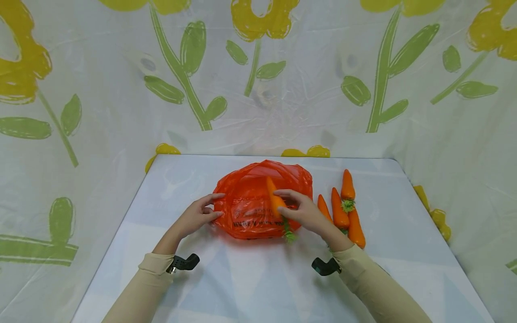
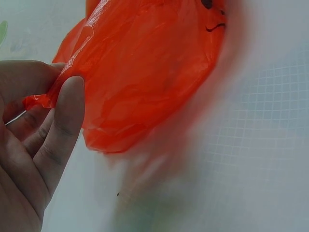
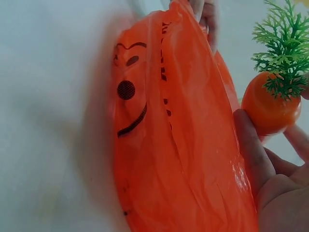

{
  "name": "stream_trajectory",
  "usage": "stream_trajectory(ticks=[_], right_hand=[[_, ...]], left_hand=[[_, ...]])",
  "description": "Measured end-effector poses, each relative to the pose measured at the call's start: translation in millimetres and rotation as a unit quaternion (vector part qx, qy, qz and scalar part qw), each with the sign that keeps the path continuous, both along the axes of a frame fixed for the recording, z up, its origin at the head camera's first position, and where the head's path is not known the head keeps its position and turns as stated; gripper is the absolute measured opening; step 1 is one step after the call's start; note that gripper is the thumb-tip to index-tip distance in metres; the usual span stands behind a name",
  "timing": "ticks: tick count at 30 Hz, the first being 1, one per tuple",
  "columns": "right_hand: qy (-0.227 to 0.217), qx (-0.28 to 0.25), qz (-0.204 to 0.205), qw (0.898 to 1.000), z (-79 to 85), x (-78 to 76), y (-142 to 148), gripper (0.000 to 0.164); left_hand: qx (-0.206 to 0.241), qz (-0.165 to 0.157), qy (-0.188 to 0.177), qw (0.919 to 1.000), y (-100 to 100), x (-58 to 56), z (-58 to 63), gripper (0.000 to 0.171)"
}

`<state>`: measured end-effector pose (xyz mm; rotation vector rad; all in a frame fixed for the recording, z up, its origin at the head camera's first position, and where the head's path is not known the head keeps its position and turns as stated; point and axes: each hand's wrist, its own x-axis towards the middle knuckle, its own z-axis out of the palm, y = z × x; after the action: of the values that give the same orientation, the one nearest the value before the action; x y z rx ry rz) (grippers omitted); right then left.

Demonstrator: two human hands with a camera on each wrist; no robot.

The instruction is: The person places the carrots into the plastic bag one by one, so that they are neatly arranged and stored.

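1. Between thumb and fingers, right hand pinches a smooth, tapered orange carrot: likely light, stiff; mid-body's best.
2. Left hand pinches thin, slippery-looking red plastic bag beneath, toward table's far edge.
3. More carrots nearer right edge.

A curtained booth, room type unclear: flower-patterned sheeting round three sides of a pale table

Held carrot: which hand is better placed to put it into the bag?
Probably the right hand: it holds the carrot at the red bag, while the left hand pinches the bag's edge.
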<state>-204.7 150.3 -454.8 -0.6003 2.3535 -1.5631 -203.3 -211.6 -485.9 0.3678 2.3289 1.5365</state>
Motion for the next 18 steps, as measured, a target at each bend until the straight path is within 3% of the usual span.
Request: stream_trajectory(ticks=[18], right_hand=[[-0.016,0.000,-0.009,1.000,-6.8,-12.0,-21,0.047]], left_hand=[[-0.008,0.002,0.001,1.0000,0,0.3,-1.7,0.057]])
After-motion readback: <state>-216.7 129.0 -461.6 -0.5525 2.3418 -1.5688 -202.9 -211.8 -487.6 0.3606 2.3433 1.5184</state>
